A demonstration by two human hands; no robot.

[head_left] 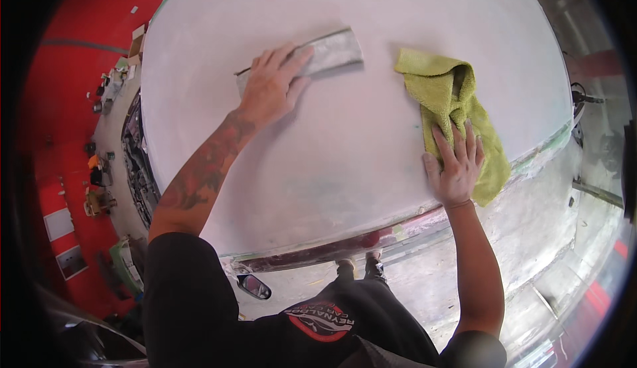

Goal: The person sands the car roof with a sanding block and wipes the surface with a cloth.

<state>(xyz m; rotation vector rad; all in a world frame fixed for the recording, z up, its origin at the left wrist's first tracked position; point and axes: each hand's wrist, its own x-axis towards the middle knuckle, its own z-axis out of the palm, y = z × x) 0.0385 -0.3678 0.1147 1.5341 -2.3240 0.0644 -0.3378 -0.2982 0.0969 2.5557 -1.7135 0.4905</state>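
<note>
A long grey sanding block (pixel 332 51) lies on the whitish, dusty car roof panel (pixel 332 136). My left hand (pixel 271 83) grips it at its left end, thumb toward me and fingers across the top; their tips are partly hidden. Over to the right, a yellow-green microfibre towel (pixel 434 79) is spread in loose folds on the same panel, one part hanging toward the near edge. My right hand (pixel 456 166) lies on the towel with its fingers apart, pressing rather than gripping it.
Masking tape and a dark red strip (pixel 305 256) run along the panel's near edge. A side mirror (pixel 254 286) sticks out below it. Parts and tools (pixel 99 162) stand against a red wall (pixel 66 103) at the left. Concrete floor (pixel 531 262) shows at the lower right.
</note>
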